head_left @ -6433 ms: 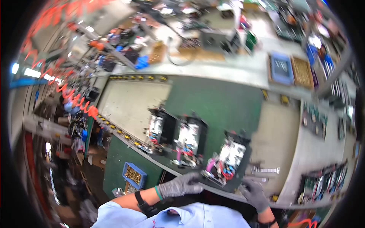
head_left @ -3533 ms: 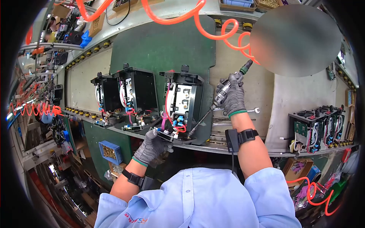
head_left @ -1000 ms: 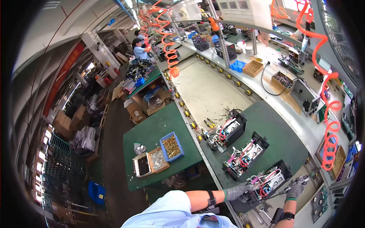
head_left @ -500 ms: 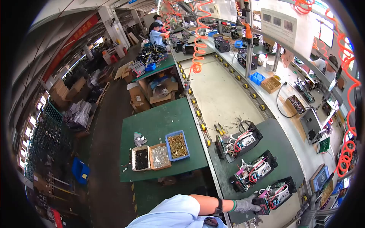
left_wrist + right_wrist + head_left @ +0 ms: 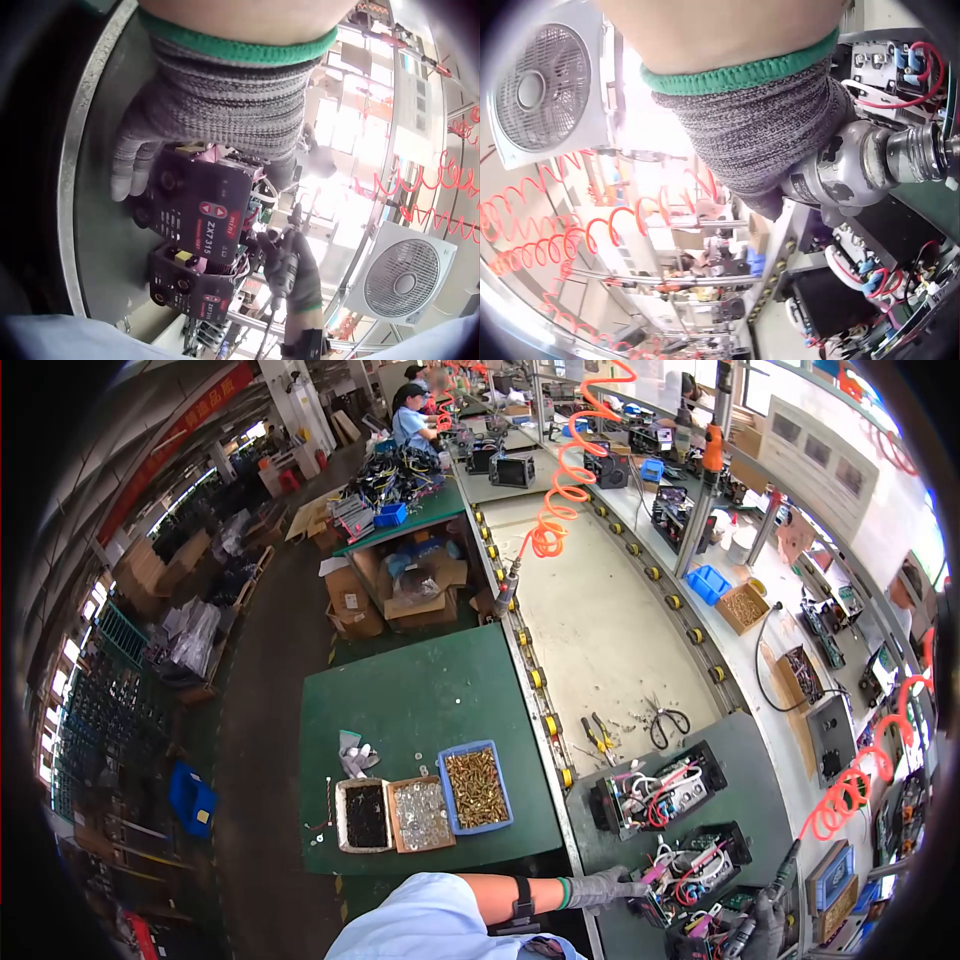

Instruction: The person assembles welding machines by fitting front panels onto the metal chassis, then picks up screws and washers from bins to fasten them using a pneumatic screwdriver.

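Both hands wear grey knit gloves. My left hand [image 5: 598, 888] grips the dark front panel [image 5: 202, 199] of the middle welder unit [image 5: 700, 865], its fingers over one end and its thumb toward the other. The panel is marked ZX7315. My right hand [image 5: 768, 925] holds an air screwdriver [image 5: 283, 271] beside the nearest unit, whose lettered panel [image 5: 191, 289] shows below the first in the left wrist view. Its metal body [image 5: 851, 165] fills the right of the right wrist view. A third open unit [image 5: 665, 792], with coloured wires inside, stands farther along the green board [image 5: 745, 760].
An orange coiled hose [image 5: 850, 800] leads to the screwdriver. Pliers [image 5: 600, 735] and scissors [image 5: 665, 722] lie on the conveyor beyond the units. At left, a blue bin of brass parts [image 5: 448, 752] and two small boxes stand on a green table [image 5: 400, 680].
My left hand has moved from the nearest unit's panel to the middle unit's. My right hand has drawn the screwdriver back from the nearest unit's interior. The head view has shifted.
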The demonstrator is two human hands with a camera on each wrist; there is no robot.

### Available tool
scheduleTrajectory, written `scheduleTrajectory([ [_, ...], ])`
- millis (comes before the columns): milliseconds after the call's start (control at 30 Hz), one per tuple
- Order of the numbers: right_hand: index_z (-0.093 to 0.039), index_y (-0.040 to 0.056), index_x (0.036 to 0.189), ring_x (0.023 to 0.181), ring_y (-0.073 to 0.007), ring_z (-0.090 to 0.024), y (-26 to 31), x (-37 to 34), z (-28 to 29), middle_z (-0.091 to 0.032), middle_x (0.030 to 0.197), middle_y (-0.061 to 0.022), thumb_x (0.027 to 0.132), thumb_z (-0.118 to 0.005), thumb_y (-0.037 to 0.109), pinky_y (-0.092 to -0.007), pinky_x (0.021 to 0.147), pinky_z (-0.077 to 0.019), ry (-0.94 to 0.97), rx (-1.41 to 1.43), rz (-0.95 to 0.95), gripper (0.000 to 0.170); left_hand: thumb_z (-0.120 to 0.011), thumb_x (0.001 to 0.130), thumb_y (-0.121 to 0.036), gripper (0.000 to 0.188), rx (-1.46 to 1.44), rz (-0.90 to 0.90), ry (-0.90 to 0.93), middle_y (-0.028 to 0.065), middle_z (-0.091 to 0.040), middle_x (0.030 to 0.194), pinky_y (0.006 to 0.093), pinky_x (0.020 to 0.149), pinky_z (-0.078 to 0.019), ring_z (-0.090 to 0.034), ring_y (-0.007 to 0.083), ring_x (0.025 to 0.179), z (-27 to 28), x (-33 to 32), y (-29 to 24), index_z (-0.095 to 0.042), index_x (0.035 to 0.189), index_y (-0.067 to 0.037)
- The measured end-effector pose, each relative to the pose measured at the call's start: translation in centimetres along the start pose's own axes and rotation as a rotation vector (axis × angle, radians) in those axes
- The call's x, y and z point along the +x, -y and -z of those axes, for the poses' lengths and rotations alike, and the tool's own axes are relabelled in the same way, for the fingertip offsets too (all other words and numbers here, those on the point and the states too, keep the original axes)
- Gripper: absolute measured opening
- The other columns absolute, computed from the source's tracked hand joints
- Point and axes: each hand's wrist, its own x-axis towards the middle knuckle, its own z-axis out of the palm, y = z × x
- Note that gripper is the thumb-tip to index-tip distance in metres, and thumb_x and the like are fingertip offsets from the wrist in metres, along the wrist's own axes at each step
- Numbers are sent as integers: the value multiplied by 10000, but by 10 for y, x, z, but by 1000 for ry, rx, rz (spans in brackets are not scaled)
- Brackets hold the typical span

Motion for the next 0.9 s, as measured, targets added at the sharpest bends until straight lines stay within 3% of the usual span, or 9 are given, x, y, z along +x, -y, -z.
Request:
scheduleTrajectory([
  [33, -682, 11, 1178, 939, -111, -594, -6, 4, -15, -680, 1002, -40, 1027, -594, 212, -250, 798, -473, -49, -312, 288, 266, -708, 687, -847, 1210, 18, 1, 124, 218, -422, 1521, 631, 953, -487, -548, 447, 1239, 7, -5, -15, -264, 1568, -146],
  [67, -704, 50, 1146, 962, -139, -593, 13, 10, -31, -685, 980, -39, 1043, -562, 207, -306, 850, -477, -71, 193, -174, 236, -704, 756, -793, 1046, 75, 7, 96, 125, -561, 1189, 439, 665, -544, -614, 250, 867, 3, -3, -23, -381, 1493, -124],
  [133, -716, 86, 1095, 919, -157, -606, -31, 50, -6, -690, 974, -25, 1032, -580, 218, -341, 840, -488, 98, 1296, -573, 199, -712, 753, -784, 1021, 141, 2, 174, 100, -583, 1168, 401, 729, -548, -614, 230, 888, 2, 7, -27, -412, 1477, -130],
  [167, -715, 88, 1094, 909, -155, -604, -18, 42, -26, -688, 968, -24, 1032, -581, 223, -338, 830, -486, 21, 931, -444, 200, -667, 687, -873, 1144, 203, -33, 325, 170, -428, 1556, 627, 984, -466, -532, 450, 1265, 4, 48, -3, -324, 1571, -234],
  [200, -713, 89, 1092, 899, -154, -603, -1, 34, -51, -686, 962, -23, 1031, -581, 229, -336, 819, -484, -50, 547, -337, 202, -638, 711, -877, 1049, 175, 88, 357, 137, -444, 1556, 620, 962, -478, -551, 425, 1249, 4, 24, -21, -412, 1534, -269],
  [300, -709, 94, 1086, 869, -150, -598, 31, 48, -90, -682, 945, -20, 1030, -583, 246, -329, 789, -478, -86, 331, -287, 205, -645, 729, -841, 1001, 173, 25, 449, 130, -466, 1521, 600, 954, -484, -562, 409, 1229, 6, 38, -18, -429, 1515, -260],
  [533, -700, 105, 1073, 801, -141, -588, 64, 71, -131, -671, 905, -14, 1026, -587, 285, -313, 717, -464, -142, 124, -312, 218, -662, 772, -759, 889, 114, -103, 543, 113, -518, 1441, 554, 935, -500, -589, 369, 1180, 24, 48, -25, -470, 1469, -241],
  [900, -684, 122, 1052, 693, -126, -571, 68, 79, -142, -654, 842, -3, 1020, -593, 346, -287, 605, -443, -205, -5, -346, 245, -688, 840, -630, 713, 25, -194, 627, 87, -599, 1315, 481, 906, -525, -631, 307, 1103, 34, 48, -24, -534, 1396, -212],
])
